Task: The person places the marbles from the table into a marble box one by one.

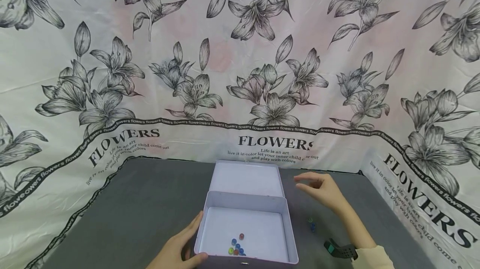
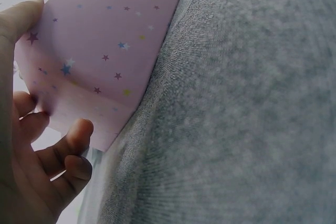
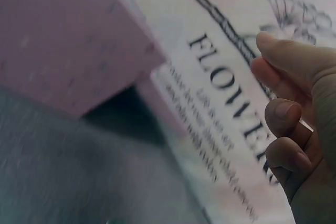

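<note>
Left hand: The left hand point(image 1: 183, 242), forearm cut off below, held the box's near left corner, thumb along the front and fingers against the side; the lower fingers curled clear of the wall.
Box: The pale lilac box point(image 1: 291, 240) sat open at the table's near middle, its starred outer wall mostly hidden from above, its front clasp point(image 1: 244, 263) barely legible.
Marbles: Blue, yellowish and reddish marbles point(image 1: 238, 246) clustered inside by the front wall, one partly covered by the rim; an exact count could not be made.
Wrist device: A dark device point(image 1: 337, 249) ringed the right wrist above a cropped cream sleeve point(image 1: 373, 257).
Small pieces: Green and blue pieces point(image 1: 312, 225) lay right of the box, too small to identify.
Right hand: Raised beside the lid point(image 1: 245, 179), the right hand point(image 1: 318, 186) was loosely curved, thumb and forefinger apart, visibly holding nothing.
Backdrop: Folds broke lettering on the flowered cloth point(image 1: 210, 140).
</note>
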A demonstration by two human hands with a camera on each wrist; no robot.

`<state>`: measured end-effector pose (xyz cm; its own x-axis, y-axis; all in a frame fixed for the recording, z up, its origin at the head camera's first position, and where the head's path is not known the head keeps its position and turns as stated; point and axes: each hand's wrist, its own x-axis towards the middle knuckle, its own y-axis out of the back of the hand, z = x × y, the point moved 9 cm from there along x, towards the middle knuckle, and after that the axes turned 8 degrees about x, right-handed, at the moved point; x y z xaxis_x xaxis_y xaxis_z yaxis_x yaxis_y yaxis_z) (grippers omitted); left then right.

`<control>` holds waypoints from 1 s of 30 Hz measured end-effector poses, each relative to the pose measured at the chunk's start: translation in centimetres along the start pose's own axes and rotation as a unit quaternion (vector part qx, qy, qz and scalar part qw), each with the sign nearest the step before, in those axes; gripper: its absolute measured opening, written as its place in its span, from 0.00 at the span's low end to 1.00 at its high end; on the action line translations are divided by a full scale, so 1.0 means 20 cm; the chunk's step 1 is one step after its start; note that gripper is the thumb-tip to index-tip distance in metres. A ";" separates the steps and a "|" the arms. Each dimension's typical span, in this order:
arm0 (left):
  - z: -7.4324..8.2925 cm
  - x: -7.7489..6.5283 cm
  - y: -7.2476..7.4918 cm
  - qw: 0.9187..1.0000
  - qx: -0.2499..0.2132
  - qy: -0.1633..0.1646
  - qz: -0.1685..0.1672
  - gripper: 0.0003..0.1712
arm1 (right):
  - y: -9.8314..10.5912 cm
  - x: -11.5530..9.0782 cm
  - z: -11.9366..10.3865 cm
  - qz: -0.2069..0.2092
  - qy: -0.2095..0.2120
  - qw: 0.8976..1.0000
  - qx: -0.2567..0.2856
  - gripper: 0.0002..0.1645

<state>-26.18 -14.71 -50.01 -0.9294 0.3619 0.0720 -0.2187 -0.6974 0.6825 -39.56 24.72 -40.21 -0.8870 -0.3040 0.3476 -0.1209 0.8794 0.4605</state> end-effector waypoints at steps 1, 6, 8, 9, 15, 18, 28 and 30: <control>0.00 0.00 0.00 1.000 -0.001 0.001 0.000 0.55 | 0.01 -0.02 0.02 0.003 -0.004 1.000 -0.001 0.15; 0.00 0.00 0.00 1.000 -0.002 0.000 0.000 0.54 | 0.07 -0.12 0.14 0.013 -0.034 0.999 0.009 0.15; 0.00 0.00 0.00 1.000 -0.001 -0.001 0.000 0.54 | 0.08 -0.16 0.18 0.015 -0.047 0.999 0.016 0.16; 0.00 0.00 0.00 1.000 -0.002 -0.002 -0.001 0.54 | 0.08 -0.18 0.21 0.016 -0.054 0.998 0.019 0.17; -0.01 0.00 -0.01 1.000 -0.014 0.003 -0.008 0.52 | 0.05 -0.29 0.35 0.021 -0.089 0.995 0.040 0.18; -0.02 0.00 -0.01 1.000 -0.017 0.007 -0.007 0.52 | 0.01 -0.32 0.42 0.014 -0.103 0.993 0.054 0.18; -0.01 0.00 0.00 1.000 -0.008 -0.011 0.006 0.52 | -0.02 -0.37 0.45 0.020 -0.067 0.997 0.040 0.13; -0.02 0.00 0.00 1.000 -0.010 -0.012 0.007 0.52 | -0.03 -0.38 0.44 0.018 -0.045 0.998 0.031 0.11</control>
<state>-26.19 -14.93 -50.25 -0.9247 0.3676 0.0993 -0.2127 -0.7149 0.6661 -36.69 29.77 -50.34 -0.9272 -0.2395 0.2879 -0.1126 0.9115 0.3957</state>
